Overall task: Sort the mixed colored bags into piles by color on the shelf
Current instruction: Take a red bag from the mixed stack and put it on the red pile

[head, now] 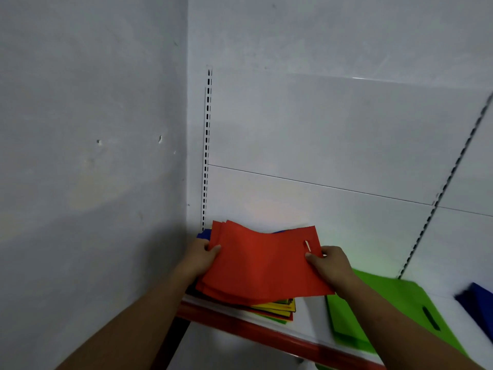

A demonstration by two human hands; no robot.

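White back panel (320,129) rises behind the shelf (310,316), with a slotted upright (206,156) at the shelf's left end and a second one (448,180) further toward its right.

Shelf: white deck, red front lip, seen from above and slightly from the left.

Green bags (400,295) lie flat on the shelf right of its middle, one oval handle cut-out showing near the front lip.

Red bags (261,263), a small sheaf of several (edges fanned, count unclear), are held up over the shelf's left end, tilted so the far edge is high.

Mixed pile (282,308) sits on the shelf's left end, directly under the red sheaf; yellow, red and green edges show at its front corner, and a blue edge (204,233) shows toward the back of the shelf.

Blue bag (477,308) lies at the shelf's right end, blurred.

Left hand (202,259) grips the sheaf's left edge, thumb on top, fingers underneath. Right hand (330,265) pinches the right edge, thumb on top, just below the handle slit (307,245).
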